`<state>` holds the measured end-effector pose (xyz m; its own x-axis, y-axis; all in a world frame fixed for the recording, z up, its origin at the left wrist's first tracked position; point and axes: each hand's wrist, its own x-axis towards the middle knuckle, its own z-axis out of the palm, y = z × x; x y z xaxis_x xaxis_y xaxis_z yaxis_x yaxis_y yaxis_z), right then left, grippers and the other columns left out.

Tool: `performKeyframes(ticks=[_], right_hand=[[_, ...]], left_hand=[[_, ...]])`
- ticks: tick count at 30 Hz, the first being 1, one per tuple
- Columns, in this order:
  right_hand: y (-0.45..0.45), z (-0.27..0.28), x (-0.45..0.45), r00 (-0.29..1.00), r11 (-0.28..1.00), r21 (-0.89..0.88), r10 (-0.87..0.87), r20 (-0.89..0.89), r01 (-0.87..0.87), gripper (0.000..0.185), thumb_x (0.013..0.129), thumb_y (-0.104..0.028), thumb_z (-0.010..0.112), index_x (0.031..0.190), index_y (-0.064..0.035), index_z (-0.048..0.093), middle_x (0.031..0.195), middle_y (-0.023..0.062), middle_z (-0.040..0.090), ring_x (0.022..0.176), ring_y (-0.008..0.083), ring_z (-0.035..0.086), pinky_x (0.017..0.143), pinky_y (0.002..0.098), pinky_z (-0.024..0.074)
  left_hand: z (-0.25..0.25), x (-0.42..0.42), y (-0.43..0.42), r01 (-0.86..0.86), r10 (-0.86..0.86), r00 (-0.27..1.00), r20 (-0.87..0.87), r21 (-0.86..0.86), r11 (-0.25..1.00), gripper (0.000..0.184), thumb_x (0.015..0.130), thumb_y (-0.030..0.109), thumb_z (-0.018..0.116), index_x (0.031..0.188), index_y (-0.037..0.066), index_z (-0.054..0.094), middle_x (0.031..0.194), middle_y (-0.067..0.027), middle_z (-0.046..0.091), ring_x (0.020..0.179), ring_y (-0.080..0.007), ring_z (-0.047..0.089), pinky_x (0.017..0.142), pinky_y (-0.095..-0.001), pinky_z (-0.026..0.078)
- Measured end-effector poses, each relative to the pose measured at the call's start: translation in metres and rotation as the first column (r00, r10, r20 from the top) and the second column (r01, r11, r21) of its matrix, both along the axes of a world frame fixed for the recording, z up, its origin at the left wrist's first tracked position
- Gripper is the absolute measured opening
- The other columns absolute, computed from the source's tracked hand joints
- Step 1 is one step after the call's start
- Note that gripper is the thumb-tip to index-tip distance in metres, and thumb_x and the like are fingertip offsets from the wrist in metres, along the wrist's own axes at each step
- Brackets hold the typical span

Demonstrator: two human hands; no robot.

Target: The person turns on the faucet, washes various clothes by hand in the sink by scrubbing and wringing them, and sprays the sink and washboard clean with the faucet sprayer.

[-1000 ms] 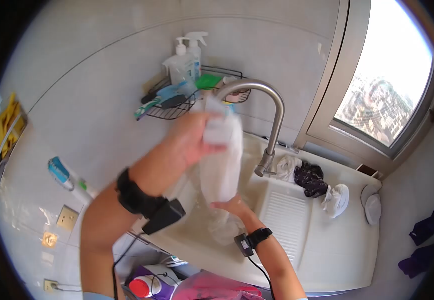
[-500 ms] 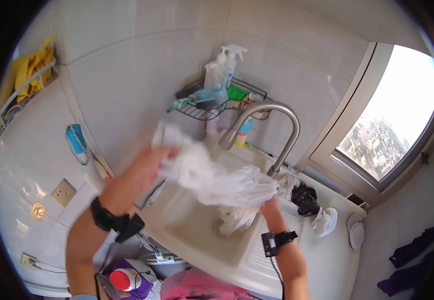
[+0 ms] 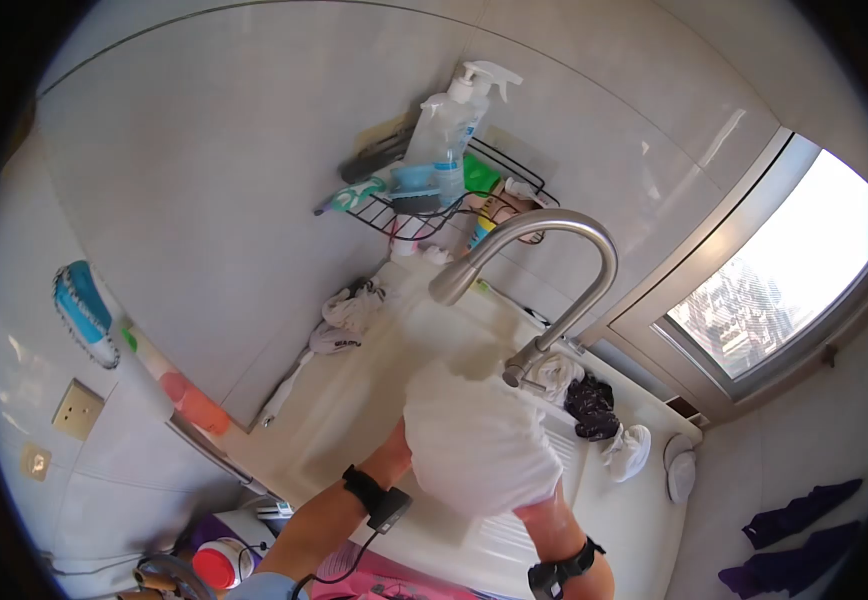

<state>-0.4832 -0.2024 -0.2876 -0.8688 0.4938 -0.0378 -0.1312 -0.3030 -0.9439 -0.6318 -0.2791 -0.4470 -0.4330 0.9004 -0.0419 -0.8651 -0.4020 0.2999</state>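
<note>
White wet-looking cloth [image 3: 479, 440] hangs bunched over the sink [image 3: 354, 410], below the curved metal faucet [image 3: 594, 250]. My left hand [image 3: 401, 452] is at the cloth's left side, its fingers hidden behind the fabric. At the lower right edge of the cloth is my right hand [image 3: 542, 508], mostly covered by it, fingers out of sight. Black bands with small devices are strapped to both wrists.
Bottles [image 3: 449, 130] and brushes crowd a wire corner shelf [image 3: 379, 215]. Bundled white and black cloths [image 3: 591, 400] lie right of the faucet, near the ribbed board [image 3: 509, 540]. More cloths [image 3: 349, 310] rest along the left rim. A window [image 3: 774, 270] is at right.
The white cloth went from stretched between my hands to a compact bundle lower over the sink. My left hand moved right and down, nearer my right hand. The camera view shifted.
</note>
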Motion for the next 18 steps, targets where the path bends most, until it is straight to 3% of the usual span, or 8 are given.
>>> performKeyframes(ticks=[3,5,7,8,11,12,13,18], right_hand=[[0.016,-0.007,0.015,0.996,0.923,-0.384,-0.018,-0.082,-0.015,0.041,0.087,-0.024,0.043,0.122,-0.0022,0.041,0.115,0.0135,0.051,0.104,0.0274,0.051,0.09,0.0392,0.0408],[0.046,0.007,0.021,0.991,0.836,-0.548,-0.029,-0.128,-0.046,0.042,0.086,-0.026,0.043,0.121,-0.0023,0.041,0.114,0.0142,0.052,0.103,0.0283,0.052,0.09,0.0411,0.0412],[0.093,-0.005,0.027,0.989,0.853,-0.52,-0.04,-0.143,-0.04,0.042,0.086,-0.027,0.042,0.12,-0.0022,0.043,0.112,0.0149,0.053,0.102,0.0295,0.052,0.09,0.0437,0.0414],[0.118,-0.021,0.027,0.982,0.861,-0.492,0.044,-0.182,-0.13,0.043,0.088,-0.03,0.039,0.12,-0.0018,0.042,0.115,0.0145,0.051,0.105,0.0278,0.051,0.092,0.0418,0.04],[0.146,-0.122,0.027,0.975,0.91,-0.353,-0.185,0.119,0.216,0.048,0.088,-0.036,0.039,0.124,-0.0052,0.039,0.127,0.0102,0.043,0.113,0.0236,0.045,0.097,0.0391,0.0346],[0.157,-0.188,0.034,0.996,0.881,-0.466,-0.054,0.07,0.08,0.045,0.089,-0.033,0.041,0.122,-0.0021,0.04,0.121,0.0109,0.047,0.11,0.0202,0.046,0.093,0.0336,0.0384],[0.143,-0.209,0.035,0.996,0.886,-0.46,-0.015,0.092,0.056,0.044,0.089,-0.032,0.041,0.121,-0.002,0.04,0.12,0.0108,0.047,0.109,0.0201,0.046,0.093,0.0335,0.0385],[0.062,-0.204,0.025,0.972,0.912,-0.392,0.19,0.138,-0.122,0.042,0.089,-0.029,0.043,0.121,-0.0016,0.041,0.119,0.0102,0.048,0.108,0.0194,0.047,0.092,0.033,0.0393]], left_hand=[[0.009,0.008,-0.004,-0.03,0.024,0.979,-0.201,-0.028,0.999,0.046,0.087,0.033,0.046,0.124,0.006,0.039,0.123,-0.0098,0.046,0.111,-0.0226,0.046,0.096,-0.0407,0.036],[0.016,0.009,-0.009,0.065,-0.072,0.991,-0.116,-0.068,0.996,0.046,0.086,0.031,0.047,0.124,0.006,0.039,0.124,-0.0088,0.045,0.112,-0.0224,0.046,0.097,-0.0409,0.035],[0.016,0.006,-0.008,0.226,-0.206,0.963,0.174,-0.101,0.969,0.043,0.086,0.028,0.047,0.121,0.004,0.043,0.123,-0.0101,0.047,0.111,-0.024,0.046,0.097,-0.0429,0.035],[0.02,0.007,-0.009,0.267,-0.245,0.955,0.169,-0.123,0.956,0.042,0.085,0.028,0.048,0.12,0.004,0.044,0.122,-0.0104,0.047,0.112,-0.0245,0.046,0.097,-0.0438,0.034],[0.031,0.015,-0.014,0.362,-0.333,0.926,0.178,-0.17,0.916,0.043,0.084,0.029,0.049,0.119,0.005,0.046,0.122,-0.0106,0.048,0.113,-0.0258,0.045,0.098,-0.046,0.033],[0.029,0.023,-0.013,0.38,-0.347,0.917,0.198,-0.164,0.91,0.044,0.084,0.031,0.049,0.119,0.006,0.046,0.123,-0.0102,0.047,0.113,-0.026,0.044,0.098,-0.0464,0.033],[0.03,0.026,-0.01,0.395,-0.36,0.908,0.212,-0.156,0.905,0.046,0.083,0.033,0.05,0.12,0.006,0.046,0.123,-0.0098,0.047,0.114,-0.0263,0.044,0.098,-0.0467,0.032],[0.051,0.027,-0.016,0.428,-0.425,0.824,0.374,0.081,0.9,0.05,0.083,0.038,0.049,0.123,0.009,0.042,0.125,-0.0077,0.045,0.115,-0.0255,0.043,0.097,-0.0478,0.033]])
